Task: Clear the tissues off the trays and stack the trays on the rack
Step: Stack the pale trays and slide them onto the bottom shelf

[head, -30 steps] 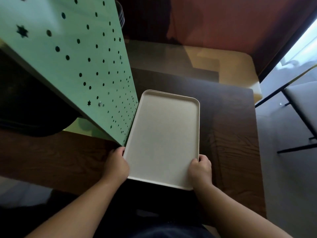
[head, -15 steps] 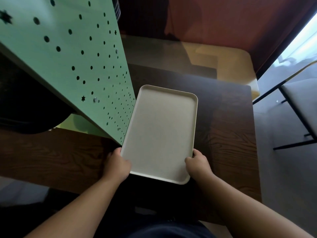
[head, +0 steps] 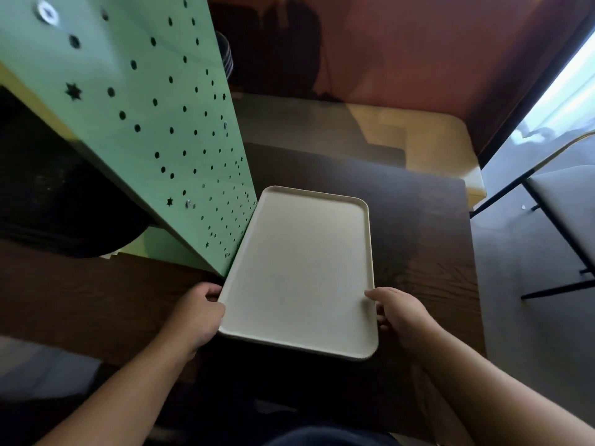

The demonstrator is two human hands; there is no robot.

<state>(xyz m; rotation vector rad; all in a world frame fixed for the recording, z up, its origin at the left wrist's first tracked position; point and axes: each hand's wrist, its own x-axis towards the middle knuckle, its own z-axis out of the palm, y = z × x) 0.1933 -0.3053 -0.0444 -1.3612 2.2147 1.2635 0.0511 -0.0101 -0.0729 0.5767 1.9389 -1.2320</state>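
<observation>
- We see a cream tray [head: 299, 272] held over a dark wooden table [head: 428, 252], long axis running away from the person, its surface bare with no tissue on it.
- The left hand [head: 196, 317] is curled around the tray's near-left edge, thumb on the rim and the other digits tucked beneath, so it is closed on the tray rather than resting beside it.
- The right hand [head: 402, 313] takes the near-right edge in the same way, thumb along the rim and fingers wrapped under; the two grips sit opposite each other, which we judge keeps the wide, flat tray level and stops it twisting.
- Both holds are near the person's end, which leaves the far end free to lead into a slot or onto a shelf.
- The tray's left long edge lies just beside the green perforated panel [head: 167, 130], near its lower corner; we cannot tell whether they touch.
- We take this panel to be the side of the rack, though the shelves themselves are hidden, so that is a guess.
- A tan padded bench [head: 428, 146] stands beyond the table, and a dark metal chair frame [head: 547, 220] is off to the right, well apart from the tray.
- With the tray already clean, we judge the step in hand to be carrying it to the rack for stacking.
- The main risk we see is the left edge catching on the panel's corner.
</observation>
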